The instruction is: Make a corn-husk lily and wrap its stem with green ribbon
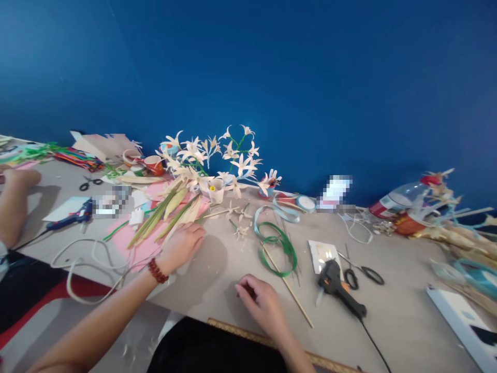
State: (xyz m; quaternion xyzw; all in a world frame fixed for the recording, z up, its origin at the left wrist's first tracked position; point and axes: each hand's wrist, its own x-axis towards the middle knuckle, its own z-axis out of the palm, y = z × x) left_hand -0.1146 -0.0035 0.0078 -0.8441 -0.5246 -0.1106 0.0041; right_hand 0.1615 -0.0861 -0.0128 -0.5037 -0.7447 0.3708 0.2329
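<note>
My left hand (183, 246), below a red bead bracelet (158, 271), lies at the lower end of a bunch of green and cream corn husks (173, 206). Its back faces me, and the fingertips are hidden, so any grip on a husk cannot be made out. Near the table's front edge is my right hand (264, 303), fingers loosely curled, with nothing visible in them. A thin wooden stick (293, 295) lies to its right, beside a coil of green ribbon (289, 254). Under the husks is pink paper (120, 235).
Cream husk flowers (240, 165) stand behind the husks. To the right are a black glue gun (339, 290), scissors (370, 274) and a plastic bottle (402, 199). At left lie a blue glue gun (72, 217), a white cable (72, 280) and another person's arm (15, 202).
</note>
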